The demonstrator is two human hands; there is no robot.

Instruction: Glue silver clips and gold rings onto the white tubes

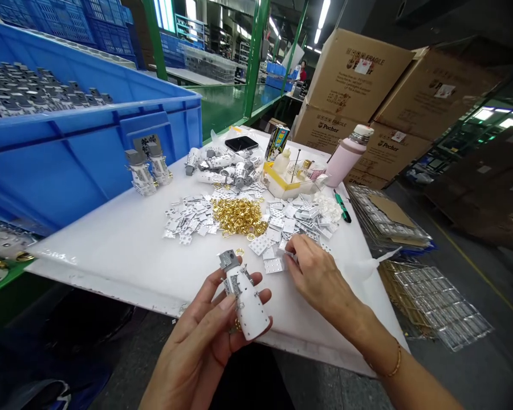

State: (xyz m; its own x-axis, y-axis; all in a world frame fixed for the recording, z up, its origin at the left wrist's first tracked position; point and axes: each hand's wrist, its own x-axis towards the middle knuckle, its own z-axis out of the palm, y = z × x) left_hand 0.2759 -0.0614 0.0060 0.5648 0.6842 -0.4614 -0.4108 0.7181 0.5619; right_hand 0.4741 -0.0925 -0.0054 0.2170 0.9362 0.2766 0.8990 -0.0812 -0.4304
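White desk [111,250] in a workshop, brown cartons [350,80] stacked off to the far right. From my end, the left hand [199,336] has its grip clamped around a white cone-shaped part [253,312], held tilted over the near edge, gray head [228,259] pointing far and a bit left. Right hand [318,276] is at the near side of a pile of white plates [288,222]; honestly I can't tell if that grip is pinched on one or just touching. Left of the pile I've got a heap of gold rings [239,216], then more plates [192,219]. Farther back, a jumble of similar cones [241,171], a black phone [241,143] behind them, and a pink bottle [344,161] to the right. Two more cones [142,177] stand upright on the left, beside a big blue crate [85,148].
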